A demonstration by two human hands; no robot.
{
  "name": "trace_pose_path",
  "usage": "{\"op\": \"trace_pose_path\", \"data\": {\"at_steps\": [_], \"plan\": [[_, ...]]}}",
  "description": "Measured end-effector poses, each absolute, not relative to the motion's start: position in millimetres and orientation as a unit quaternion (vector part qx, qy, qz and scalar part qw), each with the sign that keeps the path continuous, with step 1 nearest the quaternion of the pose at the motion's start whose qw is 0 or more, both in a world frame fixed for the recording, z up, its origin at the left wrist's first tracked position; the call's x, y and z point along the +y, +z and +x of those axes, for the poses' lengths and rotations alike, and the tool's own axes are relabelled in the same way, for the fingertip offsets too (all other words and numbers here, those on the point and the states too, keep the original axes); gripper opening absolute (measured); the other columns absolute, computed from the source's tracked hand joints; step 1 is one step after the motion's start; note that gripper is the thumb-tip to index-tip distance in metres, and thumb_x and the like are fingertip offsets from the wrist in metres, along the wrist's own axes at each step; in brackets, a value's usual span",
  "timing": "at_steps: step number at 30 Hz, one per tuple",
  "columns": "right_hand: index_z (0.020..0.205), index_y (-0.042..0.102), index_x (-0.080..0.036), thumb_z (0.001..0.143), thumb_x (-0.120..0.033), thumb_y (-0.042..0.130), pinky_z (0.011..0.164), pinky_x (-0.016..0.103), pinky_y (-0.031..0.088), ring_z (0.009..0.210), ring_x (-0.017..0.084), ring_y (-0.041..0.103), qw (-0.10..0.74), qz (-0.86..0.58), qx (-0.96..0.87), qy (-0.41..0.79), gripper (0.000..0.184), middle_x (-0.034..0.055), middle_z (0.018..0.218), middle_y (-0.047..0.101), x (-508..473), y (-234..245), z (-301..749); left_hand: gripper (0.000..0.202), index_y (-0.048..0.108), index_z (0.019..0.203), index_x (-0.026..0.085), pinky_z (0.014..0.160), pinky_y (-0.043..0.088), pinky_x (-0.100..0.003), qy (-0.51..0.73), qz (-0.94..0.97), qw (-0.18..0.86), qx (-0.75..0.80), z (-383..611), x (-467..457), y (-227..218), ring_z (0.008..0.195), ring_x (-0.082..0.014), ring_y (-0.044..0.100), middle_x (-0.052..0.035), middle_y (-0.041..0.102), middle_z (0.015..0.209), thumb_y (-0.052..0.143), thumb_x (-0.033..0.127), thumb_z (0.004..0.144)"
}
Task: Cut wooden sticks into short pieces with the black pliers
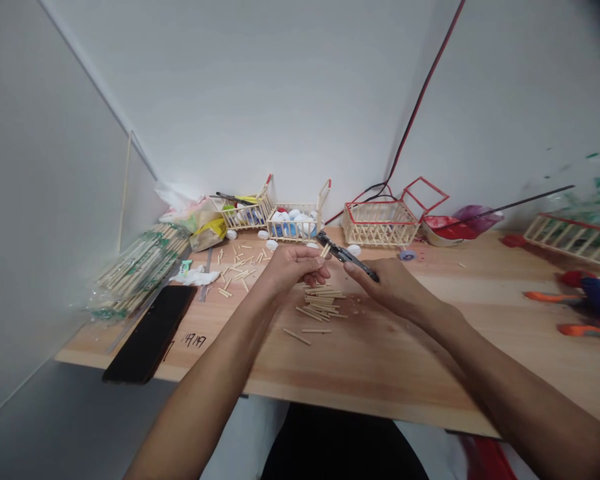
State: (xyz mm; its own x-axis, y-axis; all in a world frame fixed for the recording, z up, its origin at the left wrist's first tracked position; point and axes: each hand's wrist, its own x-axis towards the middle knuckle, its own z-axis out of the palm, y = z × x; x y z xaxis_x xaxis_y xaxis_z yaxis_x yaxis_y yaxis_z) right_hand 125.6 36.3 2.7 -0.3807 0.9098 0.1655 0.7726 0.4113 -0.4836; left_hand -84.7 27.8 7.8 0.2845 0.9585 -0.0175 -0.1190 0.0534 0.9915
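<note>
My left hand (295, 267) is closed around a short wooden stick (325, 251) held above the wooden table (380, 373). My right hand (387, 283) grips black cutting pliers (341, 254), whose jaws meet the stick's tip. Below both hands lies a small pile of cut sticks (320, 303). More short stick pieces (235, 267) are scattered to the left.
Stick-built baskets stand at the back: one with white and blue caps (295, 223), one with red trim (380, 223), another at far right (573, 239). A bundle of long sticks (137, 270) and a black phone (150, 333) lie at the left. Orange-handled tools (580, 307) lie at right.
</note>
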Motion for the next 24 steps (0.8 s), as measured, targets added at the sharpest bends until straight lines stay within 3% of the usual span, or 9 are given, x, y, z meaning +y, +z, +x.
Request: {"op": "trace_pose_path", "data": {"at_steps": [15,24], "plan": [[0.054,0.046,-0.020,0.091,-0.066,0.031,0.052,0.029,0.025,0.051,0.015,0.044,0.216,-0.524,-0.816,0.114,0.060,0.0050,0.052,0.052,36,-2,122,0.025,0.067,0.077,0.009,0.054,0.047,-0.020,0.433,0.490,0.653,0.383,-92,31,9,0.053,-0.0090,0.061,-0.0045,0.068,0.065,0.080,0.027,0.067],[0.062,0.057,-0.018,0.089,-0.070,0.032,0.055,0.028,0.030,0.056,0.017,0.049,0.251,-0.504,-0.813,0.148,0.064,0.0053,0.059,0.058,41,2,126,0.035,0.070,0.086,0.009,0.056,0.044,-0.020,0.438,0.503,0.642,0.378,-100,33,10,0.060,-0.0091,0.061,-0.0045,0.068,0.070,0.083,0.034,0.066]]}}
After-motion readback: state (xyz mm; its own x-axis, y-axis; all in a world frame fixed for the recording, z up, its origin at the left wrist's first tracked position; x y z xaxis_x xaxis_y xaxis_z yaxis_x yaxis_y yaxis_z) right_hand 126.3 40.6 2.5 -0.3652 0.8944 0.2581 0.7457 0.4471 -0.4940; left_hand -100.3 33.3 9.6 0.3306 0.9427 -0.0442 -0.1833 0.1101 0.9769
